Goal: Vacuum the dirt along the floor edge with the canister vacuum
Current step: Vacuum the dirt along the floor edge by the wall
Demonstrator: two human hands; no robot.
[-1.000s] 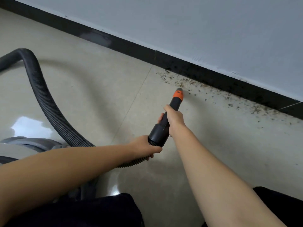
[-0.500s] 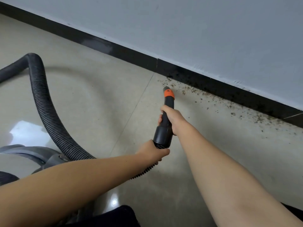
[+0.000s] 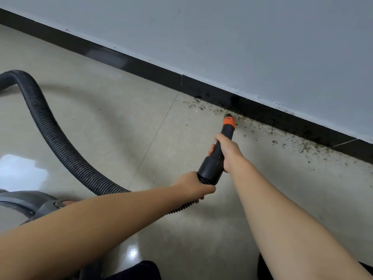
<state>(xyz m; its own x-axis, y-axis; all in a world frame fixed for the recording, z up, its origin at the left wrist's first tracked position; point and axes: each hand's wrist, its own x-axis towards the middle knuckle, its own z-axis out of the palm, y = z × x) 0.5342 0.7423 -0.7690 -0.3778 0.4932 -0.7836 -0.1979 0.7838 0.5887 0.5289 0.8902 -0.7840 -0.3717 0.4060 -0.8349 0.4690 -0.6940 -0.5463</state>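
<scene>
1. Gripping the black nozzle (image 3: pixel 217 156), the right hand (image 3: pixel 228 150) wraps its fingers round the middle of the tube, arm stretched forward.
2. The left hand (image 3: pixel 194 185) curls round the ribbed hose (image 3: pixel 60 142) just behind the nozzle's wide black collar.
3. The nozzle slants toward the wall; its orange band (image 3: pixel 229 123) sits near the tip, and the tip is at the foot of the skirting (image 3: pixel 141 67), in the dirt.
4. The dirt (image 3: pixel 292 142), dark crumbs and specks, lies scattered on the floor (image 3: pixel 121 118) along the skirting, from just left of the tip out toward the right edge of the view.
5. The hose loops from the left hand back across the floor, arches up at the left edge, and passes out of view.
6. The vacuum (image 3: pixel 24 201), grey, sits at the lower left, partly hidden behind the left forearm.
7. The floor is glossy beige tile with one grout line running toward the skirting; the skirting is black, under a pale grey wall (image 3: pixel 262 47).
8. Dark clothing shows at the bottom edge.
</scene>
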